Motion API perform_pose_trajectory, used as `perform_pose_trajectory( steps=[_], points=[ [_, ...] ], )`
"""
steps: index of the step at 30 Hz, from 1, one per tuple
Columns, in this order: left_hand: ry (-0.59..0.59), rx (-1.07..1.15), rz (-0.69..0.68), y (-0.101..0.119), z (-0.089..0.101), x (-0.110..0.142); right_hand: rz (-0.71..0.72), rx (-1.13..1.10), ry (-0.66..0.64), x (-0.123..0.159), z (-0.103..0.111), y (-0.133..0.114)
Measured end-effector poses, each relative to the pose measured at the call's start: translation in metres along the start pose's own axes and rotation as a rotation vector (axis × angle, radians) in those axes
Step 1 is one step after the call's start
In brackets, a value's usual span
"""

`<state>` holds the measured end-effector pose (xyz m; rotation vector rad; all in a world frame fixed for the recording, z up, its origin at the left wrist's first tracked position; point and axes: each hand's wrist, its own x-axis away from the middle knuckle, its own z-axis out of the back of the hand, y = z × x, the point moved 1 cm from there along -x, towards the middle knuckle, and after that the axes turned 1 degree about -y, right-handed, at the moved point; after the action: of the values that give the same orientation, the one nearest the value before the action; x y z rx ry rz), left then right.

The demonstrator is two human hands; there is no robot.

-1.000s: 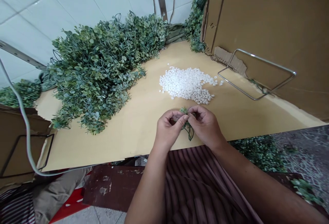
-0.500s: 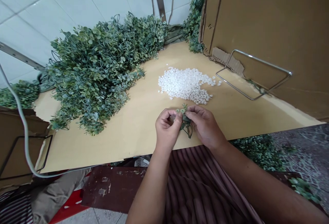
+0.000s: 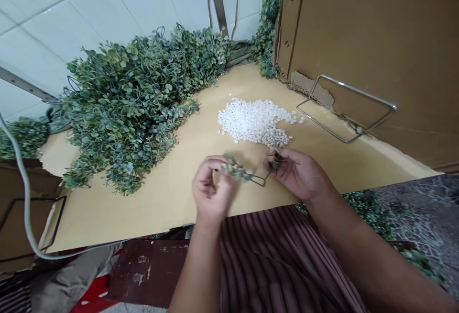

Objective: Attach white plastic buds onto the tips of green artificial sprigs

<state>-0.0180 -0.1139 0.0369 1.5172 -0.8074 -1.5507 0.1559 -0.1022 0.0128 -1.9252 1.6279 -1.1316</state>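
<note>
Between my hands stretches an artificial leaf sprig [image 3: 236, 171] with small grey-green leaves and a bent green stem. My left hand [image 3: 212, 186] pinches its leafy end between thumb and fingers. The other end, also leafy, is held by my right hand [image 3: 299, 172], whose fingers partly hide it. Both hands are slightly blurred and held above the front part of the board. Just beyond them lies a heap of small white plastic pieces [image 3: 253, 120], loose on the tan tabletop [image 3: 172, 193].
A big pile of artificial greenery [image 3: 125, 97] covers the back left. A large cardboard box [image 3: 366, 40] stands at the right, with a metal wire frame [image 3: 346, 112] beside it. A pale cable [image 3: 27, 207] hangs at the left. More greenery [image 3: 369, 210] lies below the right edge.
My hands, close together before, have moved apart, left hand leftward and right hand slightly rightward. The sprig now spans the space between them. The view has shifted slightly.
</note>
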Motion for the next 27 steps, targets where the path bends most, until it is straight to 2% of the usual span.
perform_pose_trajectory(
  steps=[2,3,4,7,9,10,12,14,16,19,22,25,27],
  points=[
    [0.067,0.073,0.121,-0.007,0.009,-0.002,0.036,0.009,-0.016,0.002,0.006,-0.004],
    [0.036,0.074,0.183,-0.008,0.012,-0.001,0.05,0.019,-0.033,0.004,0.008,-0.006],
    [-0.043,0.059,0.246,-0.008,0.012,0.0,0.059,0.031,-0.05,0.005,0.009,-0.007],
    [-0.4,-0.014,0.387,-0.003,0.008,0.005,0.057,0.047,-0.085,0.009,0.01,-0.007],
    [-0.584,-0.065,0.399,-0.001,0.005,0.003,0.049,0.054,-0.084,0.012,0.01,-0.006],
    [-0.62,-0.1,0.382,-0.001,0.005,-0.001,0.051,0.066,-0.075,0.013,0.01,-0.006],
    [-0.576,-0.219,0.33,-0.006,0.007,-0.015,0.061,0.094,-0.035,0.015,0.01,-0.006],
    [-0.415,-0.4,0.269,-0.016,0.008,-0.033,0.057,0.121,0.012,0.016,0.009,-0.005],
    [-0.348,-0.6,0.202,-0.027,0.003,-0.051,0.065,0.153,0.037,0.016,0.006,-0.003],
    [-0.396,-0.819,0.149,-0.039,-0.013,-0.067,0.124,0.237,0.037,0.017,0.002,-0.001],
    [-0.455,-0.978,0.131,-0.043,-0.028,-0.071,0.143,0.308,0.017,0.018,0.001,0.001],
    [-0.464,-1.013,0.123,-0.042,-0.031,-0.069,0.132,0.317,0.008,0.018,0.003,0.002],
    [-0.418,-0.94,0.165,-0.042,-0.028,-0.067,0.14,0.317,-0.005,0.018,0.005,0.002]
  ],
)
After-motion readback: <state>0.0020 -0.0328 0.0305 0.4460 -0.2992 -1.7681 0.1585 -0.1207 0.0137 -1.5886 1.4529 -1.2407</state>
